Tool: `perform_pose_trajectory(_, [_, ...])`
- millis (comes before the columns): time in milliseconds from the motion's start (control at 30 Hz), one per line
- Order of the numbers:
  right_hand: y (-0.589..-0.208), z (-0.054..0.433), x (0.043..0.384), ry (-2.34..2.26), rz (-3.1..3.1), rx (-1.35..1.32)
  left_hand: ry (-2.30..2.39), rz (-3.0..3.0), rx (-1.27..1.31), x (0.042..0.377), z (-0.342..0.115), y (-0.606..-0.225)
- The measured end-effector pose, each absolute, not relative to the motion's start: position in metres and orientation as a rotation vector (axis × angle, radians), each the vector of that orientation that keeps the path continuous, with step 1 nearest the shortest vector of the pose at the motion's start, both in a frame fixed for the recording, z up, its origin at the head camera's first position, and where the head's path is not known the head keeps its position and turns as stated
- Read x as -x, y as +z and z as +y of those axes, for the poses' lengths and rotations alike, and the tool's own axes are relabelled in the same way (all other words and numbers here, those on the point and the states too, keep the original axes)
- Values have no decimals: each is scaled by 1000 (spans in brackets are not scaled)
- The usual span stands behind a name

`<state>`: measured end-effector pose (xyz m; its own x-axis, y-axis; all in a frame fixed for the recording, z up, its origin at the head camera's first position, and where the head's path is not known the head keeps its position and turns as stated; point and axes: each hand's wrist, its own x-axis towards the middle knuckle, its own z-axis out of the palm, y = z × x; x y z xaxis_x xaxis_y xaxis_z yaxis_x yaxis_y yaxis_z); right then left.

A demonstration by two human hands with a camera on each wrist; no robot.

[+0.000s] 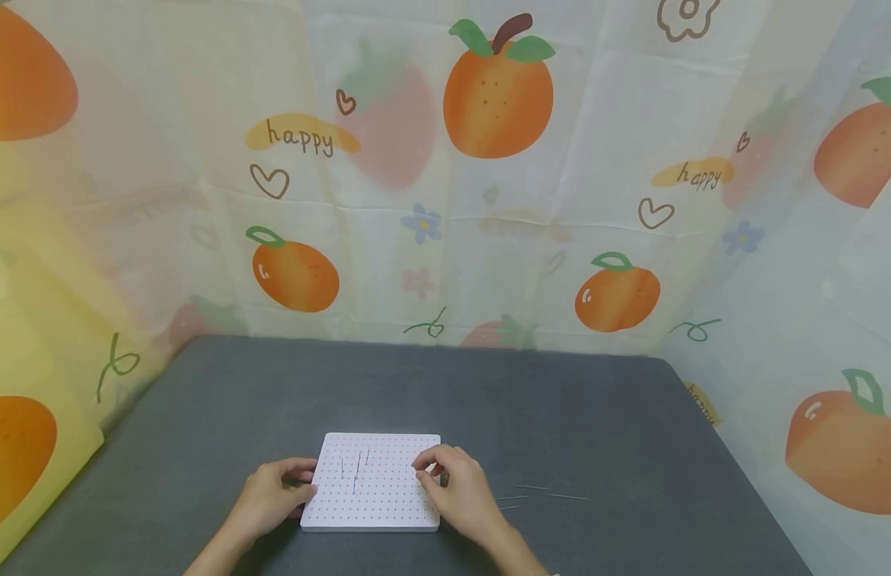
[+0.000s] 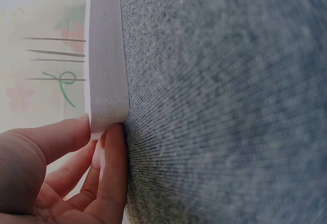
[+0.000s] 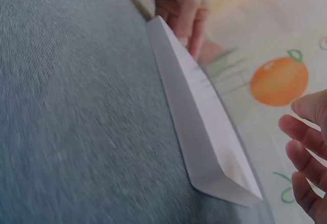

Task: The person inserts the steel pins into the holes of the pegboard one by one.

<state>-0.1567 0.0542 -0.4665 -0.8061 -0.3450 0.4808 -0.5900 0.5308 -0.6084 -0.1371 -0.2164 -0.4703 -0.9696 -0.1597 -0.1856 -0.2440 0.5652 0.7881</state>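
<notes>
A white pegboard (image 1: 388, 512) with rows of small holes lies on the dark table. Several thin needles (image 1: 357, 466) stand upright in its left half; they also stick out from its face in the left wrist view (image 2: 53, 52). My left hand (image 1: 269, 492) grips the board's left edge, thumb on the upper side and fingers against the side and below (image 2: 71, 168). Over the board's right edge hovers my right hand (image 1: 460, 488), its fingers loosely bent. Nothing can be made out between these fingertips in the right wrist view (image 3: 309, 147).
Several loose needles (image 1: 549, 491) lie on the grey table (image 1: 618, 448) to the right of my right hand. A fruit-printed curtain (image 1: 489, 200) hangs around the table's back and sides.
</notes>
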Motion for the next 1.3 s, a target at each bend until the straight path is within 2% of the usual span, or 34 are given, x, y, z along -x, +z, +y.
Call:
perform_pose_trajectory(567, [-459, 100, 153, 1090, -2528, -686, 1379, 2694, 336, 138, -216, -471])
perform_pose_trajectory(1300, [-476, 176, 162, 1160, -2580, -399, 1394, 2690, 336, 138, -217, -471])
